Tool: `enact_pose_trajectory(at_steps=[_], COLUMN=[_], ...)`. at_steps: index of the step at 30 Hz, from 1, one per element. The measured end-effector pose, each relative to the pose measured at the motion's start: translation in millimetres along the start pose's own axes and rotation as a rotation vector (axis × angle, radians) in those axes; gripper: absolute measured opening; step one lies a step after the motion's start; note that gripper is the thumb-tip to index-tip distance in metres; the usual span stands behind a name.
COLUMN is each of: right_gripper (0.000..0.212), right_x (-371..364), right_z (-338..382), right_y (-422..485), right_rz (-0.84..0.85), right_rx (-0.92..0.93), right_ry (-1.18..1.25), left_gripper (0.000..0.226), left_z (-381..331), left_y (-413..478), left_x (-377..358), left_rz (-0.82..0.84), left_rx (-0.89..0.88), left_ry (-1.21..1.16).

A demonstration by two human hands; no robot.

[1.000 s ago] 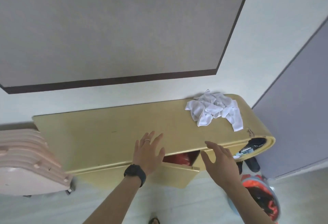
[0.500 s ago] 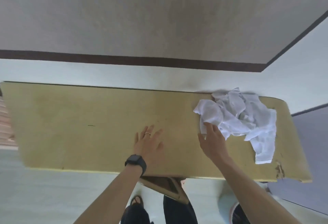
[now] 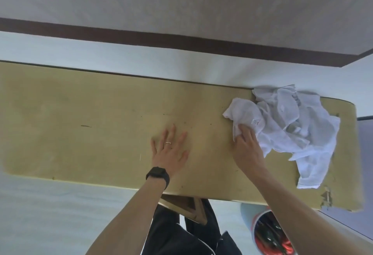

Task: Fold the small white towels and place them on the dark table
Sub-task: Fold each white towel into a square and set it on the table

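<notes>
Head view looks down over the person's arms onto a long yellow tabletop set against a pale wall. From where I stand, the first thing to catch the eye is the heap of small white towels, crumpled and tangled together at the right end of the tabletop. One corner trails toward the near edge, where the yellow finish is chipped. The right hand is at the left side of that heap, its fingers curled into the cloth of one towel and grasping its lower edge. That towel bulges out to the left of the pile and shows a little sewn label just above the knuckles (the print is too small to read). The left hand lies flat on the bare surface near the middle of the tabletop, palm down, fingers spread and released, holding nothing, well apart from the towels. It wears a thin ring, and a black watch sits on the wrist. Higher up, a dark brown band edges a grey panel on the wall. Below the near edge a wooden flap juts out over the person's dark trousers. A pale pail with red things inside stands on the floor to the right.
</notes>
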State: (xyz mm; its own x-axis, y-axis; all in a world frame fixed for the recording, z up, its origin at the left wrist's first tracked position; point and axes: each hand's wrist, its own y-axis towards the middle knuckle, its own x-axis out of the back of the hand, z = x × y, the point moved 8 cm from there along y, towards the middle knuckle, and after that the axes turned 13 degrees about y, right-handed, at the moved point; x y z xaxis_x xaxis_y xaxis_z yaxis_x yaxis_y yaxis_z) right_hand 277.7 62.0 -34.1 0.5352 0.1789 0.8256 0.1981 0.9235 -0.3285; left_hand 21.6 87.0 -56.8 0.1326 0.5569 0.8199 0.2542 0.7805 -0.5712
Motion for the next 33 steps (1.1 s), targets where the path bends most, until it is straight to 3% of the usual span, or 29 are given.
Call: enact_pose_trajectory(at_steps=[3,5,7,11,14,20,23,27,30,33], right_gripper=[0.01,0.012,0.01,0.006,0.007,0.024,0.032,0.043,0.019,0.006], right_x=[21.1,63.2,108.5,168.4,199.7,213.9,207.6,188.9,167.2,150.5], right_z=[12.1,31.9,50.6,84.1,114.6,167.2,177.4,178.6,191.0,196.7], right_y=[-5.8,-14.9,-29.4,-51.2,-67.4,-89.5,-94.6,-97.4,-104.6,-110.9], right_rz=[-0.066,-0.238,-0.352,-0.363,-0.376,-0.317,-0.338,-0.337,-0.385,-0.398], right_rx=[-0.067,-0.103,-0.17,-0.214,-0.209,-0.145,-0.116,-0.058,0.139,0.298], right_ry=[0.153,0.32,0.503,0.798,1.11,1.347,1.174,0.62,0.235,0.148], left_gripper=[0.066,0.067,0.065,0.06,0.055,0.027,0.025,0.026,0.027,0.03], left_z=[0.9,-0.9,-6.1,-33.2,-51.4,-50.7,-22.7,17.0,53.8,84.3], left_y=[1.4,1.1,-1.9,-28.4,-59.1,-97.7,-106.3,-114.9,-114.6,-108.3], left_x=[5.6,22.4,58.3,164.8,234.1,264.0,259.5,252.0,243.5,228.8], left_rz=[0.064,0.114,0.063,-0.2,-0.305,-0.349,-0.403,-0.382,-0.365,-0.32], left_rx=[-0.018,-0.028,-0.039,-0.224,-0.357,-0.503,-0.459,-0.449,-0.434,-0.414], left_ry=[-0.006,-0.075,-0.216,-0.452,-0.524,-0.364,-0.355,-0.324,-0.222,-0.087])
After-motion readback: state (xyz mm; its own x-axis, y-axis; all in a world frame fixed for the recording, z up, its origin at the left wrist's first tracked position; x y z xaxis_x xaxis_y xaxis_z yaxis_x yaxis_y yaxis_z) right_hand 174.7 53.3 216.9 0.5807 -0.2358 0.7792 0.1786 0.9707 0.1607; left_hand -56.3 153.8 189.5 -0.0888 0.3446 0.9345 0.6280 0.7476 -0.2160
